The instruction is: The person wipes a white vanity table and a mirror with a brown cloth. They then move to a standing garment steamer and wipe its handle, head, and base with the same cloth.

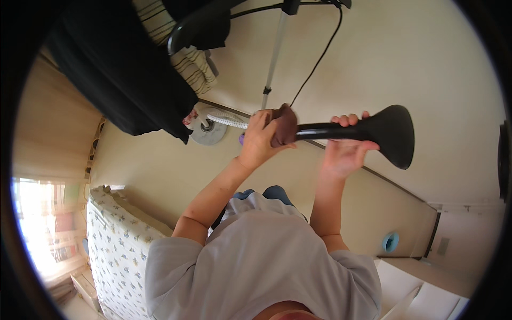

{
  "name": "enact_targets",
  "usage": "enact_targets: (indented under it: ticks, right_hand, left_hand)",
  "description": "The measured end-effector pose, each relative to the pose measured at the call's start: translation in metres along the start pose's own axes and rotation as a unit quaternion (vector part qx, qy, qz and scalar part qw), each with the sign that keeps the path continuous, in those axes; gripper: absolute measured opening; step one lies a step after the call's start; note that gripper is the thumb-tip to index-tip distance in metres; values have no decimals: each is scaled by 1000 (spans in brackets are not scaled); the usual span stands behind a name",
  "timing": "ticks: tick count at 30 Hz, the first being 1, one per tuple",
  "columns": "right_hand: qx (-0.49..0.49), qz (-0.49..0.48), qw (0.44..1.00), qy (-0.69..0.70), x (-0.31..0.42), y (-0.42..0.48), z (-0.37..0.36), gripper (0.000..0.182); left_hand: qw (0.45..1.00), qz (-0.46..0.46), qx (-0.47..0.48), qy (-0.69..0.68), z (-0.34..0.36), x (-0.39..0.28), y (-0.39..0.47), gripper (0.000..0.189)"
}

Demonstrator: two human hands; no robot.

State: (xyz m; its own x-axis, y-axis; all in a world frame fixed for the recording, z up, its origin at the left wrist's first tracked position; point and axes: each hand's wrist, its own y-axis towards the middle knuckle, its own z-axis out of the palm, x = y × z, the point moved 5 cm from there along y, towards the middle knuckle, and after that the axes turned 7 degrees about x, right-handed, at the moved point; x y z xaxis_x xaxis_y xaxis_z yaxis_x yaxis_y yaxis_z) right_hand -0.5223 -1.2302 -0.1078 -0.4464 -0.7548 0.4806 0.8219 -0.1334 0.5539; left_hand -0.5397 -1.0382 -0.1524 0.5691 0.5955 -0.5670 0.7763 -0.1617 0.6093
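Observation:
My left hand [259, 138] holds a dark brown cloth [285, 125] bunched around the left end of a black handle. My right hand [348, 154] grips that handle nearer its wide, flared head; the whole looks like a garment steamer's head [396, 137], held level above the floor. A white woven hose [228, 119] runs from a stand's round base to behind my left hand; where it joins is hidden. A thin black cord [320, 60] hangs down and passes out of sight behind the cloth.
Black cloth [120, 80] and striped fabric [192, 70] hang at upper left. A grey pole [275, 52] stands by the wall. The round marble-like base [209, 134] is on the floor. A floral-covered mattress or pad [116, 240] stands lower left, a blue bin [390, 242] lower right.

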Motion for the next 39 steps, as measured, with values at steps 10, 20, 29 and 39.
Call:
enact_targets:
  ticks: [10,20,29,39]
  right_hand:
    - [14,-35,981,190,85,11,0,71]
    - [-44,9,998,-40,60,9,-47,69]
    - [-81,96,990,-60,-45,-33,-12,79]
    - [-77,118,985,-100,-39,-52,-38,83]
  left_hand:
    - [990,-32,139,15,82,121,-64,54]
    - [885,-362,103,-273,59,176,-96,50]
    - [997,68,12,-36,10,-61,35,54]
    - [990,90,15,-112,19,-78,42,37]
